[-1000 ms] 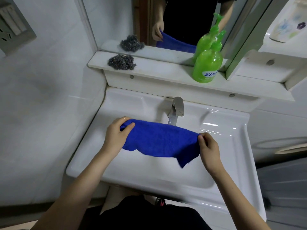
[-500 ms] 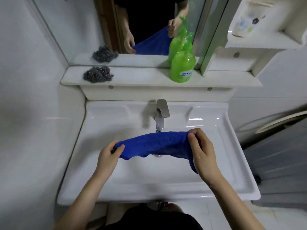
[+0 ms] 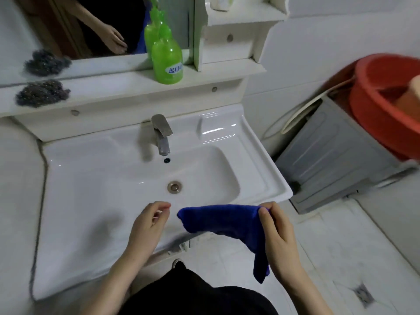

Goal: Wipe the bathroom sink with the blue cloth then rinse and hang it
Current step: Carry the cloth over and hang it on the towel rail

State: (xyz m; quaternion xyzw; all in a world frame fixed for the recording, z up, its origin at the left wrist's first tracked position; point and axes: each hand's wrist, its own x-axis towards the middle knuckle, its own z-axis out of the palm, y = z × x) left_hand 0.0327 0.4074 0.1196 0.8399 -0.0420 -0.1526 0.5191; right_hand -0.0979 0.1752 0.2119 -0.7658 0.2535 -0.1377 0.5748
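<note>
**Head view, looking down on a white sink [image 3: 75,201].**

- **Cloth:** The blue cloth [image 3: 222,220] is held in the air over the sink's front right corner, at 5 o'clock from the drain [image 3: 174,187]. It is above the rim, not in the bowl.
- **Right hand:** The right hand [image 3: 280,244] pinches the cloth's right end between the thumb and the fingers [image 3: 272,209]. From the pinch, one part of the cloth stretches toward 9 o'clock and ends free. A tail droops toward 6 o'clock beside the palm.
- **Left hand:** The left hand [image 3: 147,223] hovers at 9 o'clock of the cloth, just apart from its free end, and at 7 o'clock from the drain. It holds nothing; its fingers [image 3: 162,205] are released and loosely curled, with the thumb and forefinger tips near each other.
- **Tap:** The tap [image 3: 161,133] stands at 12 o'clock of the drain, with its spout over the bowl.
- **Shelf:** The shelf [image 3: 113,87] behind the sink carries a green bottle [image 3: 167,62] at 12 o'clock of the tap. A dark scourer [image 3: 42,93] lies at the tap's 10 o'clock, well apart from the bottle.
- **Mirror:** The mirror [image 3: 56,23] above the shelf repeats both objects.
- **Right of the sink:** A grey box [image 3: 336,151] is at the sink's 3 o'clock. A red basin [image 3: 375,114] is at the box's 1 o'clock; whether it rests on the box cannot be told.
- **Floor:** The pale floor [image 3: 329,242] has a grate [image 3: 363,294] at 5 o'clock of the right hand.
</note>
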